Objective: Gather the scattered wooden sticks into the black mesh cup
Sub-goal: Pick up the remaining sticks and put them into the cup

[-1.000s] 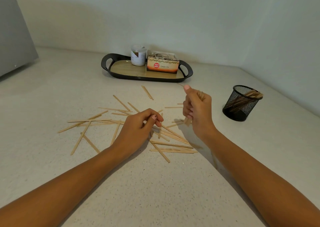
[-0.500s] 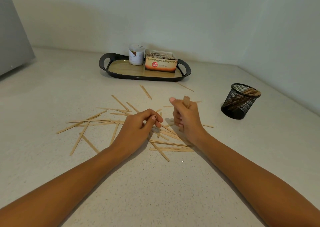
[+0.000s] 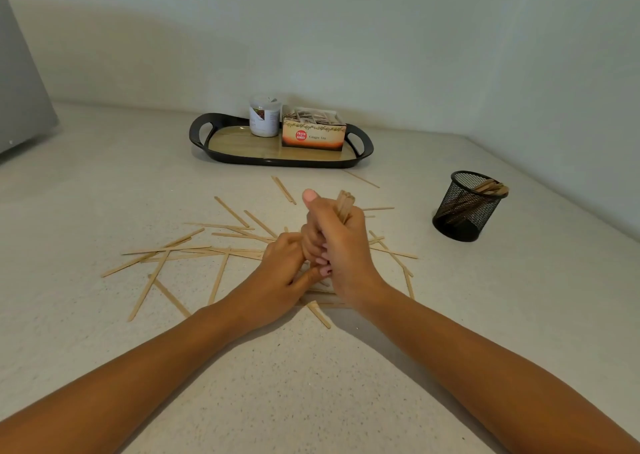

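Several thin wooden sticks (image 3: pixel 166 251) lie scattered on the pale speckled counter, mostly left of and under my hands. My right hand (image 3: pixel 341 246) is closed around an upright bundle of sticks (image 3: pixel 345 201) whose tips stick out above the fist. My left hand (image 3: pixel 282 273) presses against the right one from the left, its fingers curled at the sticks on the counter; whether it grips one is hidden. The black mesh cup (image 3: pixel 465 208) stands to the right, apart from both hands, with several sticks leaning inside.
A black tray (image 3: pixel 235 152) with a wooden floor sits at the back, bearing a white jar (image 3: pixel 264 117) and a tea box (image 3: pixel 312 133). Walls meet in a corner behind the cup. A grey appliance (image 3: pixel 20 83) stands at far left.
My right hand came left and down with its bundle until it met my left hand. The left hand shifted slightly right over the pile.
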### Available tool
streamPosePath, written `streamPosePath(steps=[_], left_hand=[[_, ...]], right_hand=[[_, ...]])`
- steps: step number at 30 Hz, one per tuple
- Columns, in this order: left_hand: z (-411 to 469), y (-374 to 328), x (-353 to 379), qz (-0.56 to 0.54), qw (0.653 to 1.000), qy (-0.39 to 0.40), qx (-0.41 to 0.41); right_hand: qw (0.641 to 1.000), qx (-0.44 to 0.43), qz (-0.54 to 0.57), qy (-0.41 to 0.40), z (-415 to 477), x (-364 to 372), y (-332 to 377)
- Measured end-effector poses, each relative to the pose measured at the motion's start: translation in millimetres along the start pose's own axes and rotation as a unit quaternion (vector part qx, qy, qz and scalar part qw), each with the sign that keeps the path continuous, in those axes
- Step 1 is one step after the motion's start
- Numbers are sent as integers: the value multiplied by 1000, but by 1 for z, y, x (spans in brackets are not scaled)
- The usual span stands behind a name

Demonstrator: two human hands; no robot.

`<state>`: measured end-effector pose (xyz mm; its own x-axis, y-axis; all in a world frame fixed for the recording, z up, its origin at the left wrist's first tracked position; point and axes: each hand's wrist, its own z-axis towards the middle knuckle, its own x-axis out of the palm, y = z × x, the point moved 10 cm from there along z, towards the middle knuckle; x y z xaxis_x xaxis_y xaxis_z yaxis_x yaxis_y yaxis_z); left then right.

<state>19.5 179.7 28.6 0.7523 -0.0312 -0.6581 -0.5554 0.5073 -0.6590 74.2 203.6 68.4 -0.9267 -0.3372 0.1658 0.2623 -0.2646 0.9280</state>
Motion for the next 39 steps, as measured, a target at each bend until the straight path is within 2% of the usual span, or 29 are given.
streamPosePath(steps=[5,8,11,15,18,24,27,30,34,37,39], left_hand=[[1,-5,-12,10,998,-59,9],[3,1,-14,-41,997,-68,-7],[4,5,-25,-87,991,-100,-16],[2,9,-29,-43,991,-119,-32],[0,14,-31,-21,990,-128,-50],[-1,23,-32,44,986,-146,-66],[-3,27,-33,72,982,-162,-59],[-2,24,-30,136,976,-163,-42],[0,27,-27,73,985,-156,-30],[-2,38,-27,154,978,-132,-45],[-4,43,-24,109,986,-103,-77]], right_hand=[[1000,-21,-10,4,1,4,14],[998,-33,-55,17,3,1,22],[988,-84,-122,39,5,-1,37],[953,-163,-250,46,4,-8,59],[917,-183,-351,53,4,-13,69],[895,-185,-405,27,0,-30,79],[898,-175,-405,-4,-3,-41,80],[904,-125,-407,-42,-3,-55,74],[916,-62,-387,-87,-1,-79,71],[905,-76,-389,-153,1,-107,89],[881,-111,-408,-211,-1,-129,109]])
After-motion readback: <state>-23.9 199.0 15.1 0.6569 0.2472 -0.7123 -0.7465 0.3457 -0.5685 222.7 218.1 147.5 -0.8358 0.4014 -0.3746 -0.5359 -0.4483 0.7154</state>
